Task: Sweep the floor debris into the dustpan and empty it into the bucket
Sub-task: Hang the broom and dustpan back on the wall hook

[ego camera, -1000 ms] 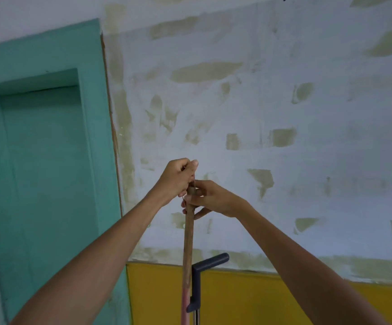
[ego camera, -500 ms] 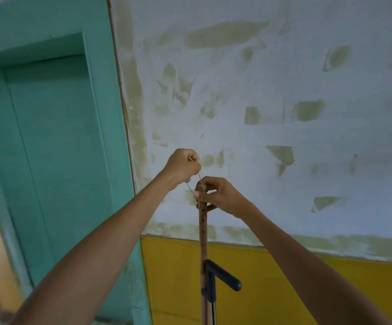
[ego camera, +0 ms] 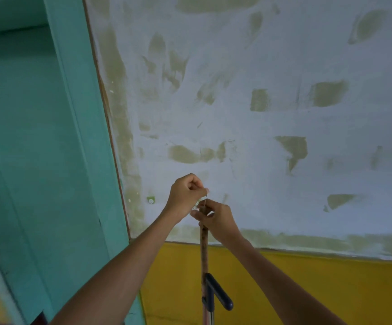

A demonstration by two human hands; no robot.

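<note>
Head view: the right hand [ego camera: 218,221] is wrapped around the top of an upright wooden broom handle [ego camera: 204,256]. The left hand [ego camera: 185,195], just above it, is closed with fingertips pinching a thin string [ego camera: 205,201]. A dark dustpan handle [ego camera: 217,293] stands beside the stick, against the patched wall [ego camera: 272,118].

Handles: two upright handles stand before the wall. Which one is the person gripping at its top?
The brown wooden stick: the right hand grips its top end. The dark blue angled handle beside it sits lower, with no hand on it.
</note>
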